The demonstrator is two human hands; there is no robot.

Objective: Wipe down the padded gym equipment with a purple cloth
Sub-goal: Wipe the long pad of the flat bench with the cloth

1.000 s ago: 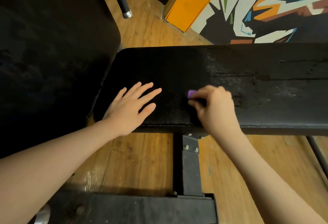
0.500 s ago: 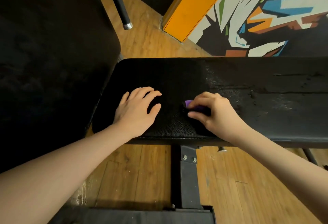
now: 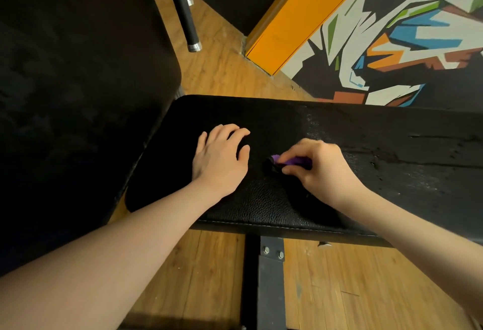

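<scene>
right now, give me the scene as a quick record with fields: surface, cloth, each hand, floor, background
surface: black padded bench, cracked and speckled toward its right part
cloth: purple cloth, bunched, mostly hidden by the fingers
right hand: right hand grips the cloth against the pad
left hand: left hand rests on the pad, fingers slightly bent, holds nothing
floor: wooden floor
background: painted wall, orange panel

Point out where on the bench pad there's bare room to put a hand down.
Bare padded bench: the near strip between both wrists and the stitched front edge, and the cracked stretch right of the right hand. Crowded: the gap between the left hand and the purple cloth.
</scene>
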